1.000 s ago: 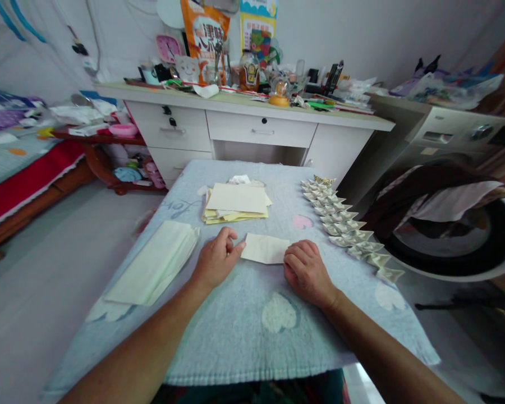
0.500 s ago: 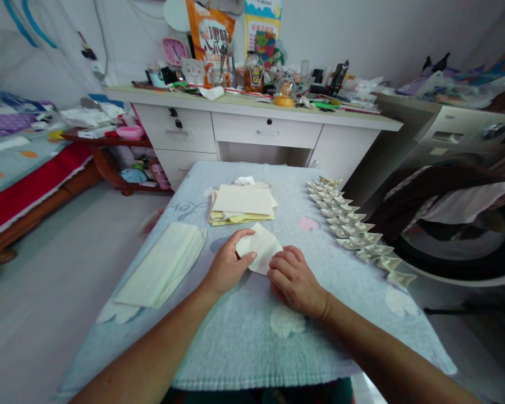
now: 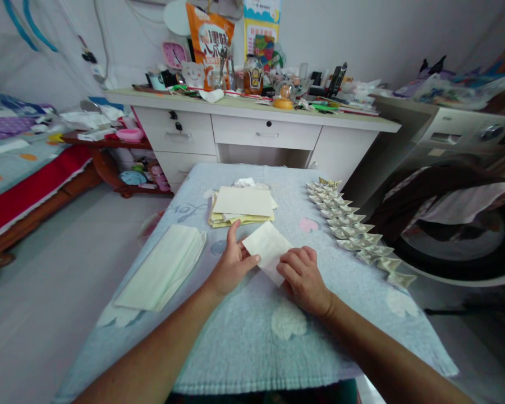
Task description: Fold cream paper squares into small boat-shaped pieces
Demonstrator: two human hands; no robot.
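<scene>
Between my hands is a small white sheet of paper, turned so one corner points away from me. My left hand grips its left corner, thumb on top, with the index finger raised off it. On the opposite side, the curled fingers of my right hand hold the right edge, covering that part. Beyond the sheet lies a stack of cream and yellow paper. Left of my left hand rests a pile of long pale folded paper. Folded paper boats stand in a slanting row at the right.
A pale blue cloth covers the table. Behind it stands a white desk loaded with jars and small items. To the right is a washing machine with clothes hanging from its door; at the left, a bed.
The white sheet has shifted a little to the right and turned, and more of it shows. My left index finger has lifted off it. My right hand moved slightly right.
</scene>
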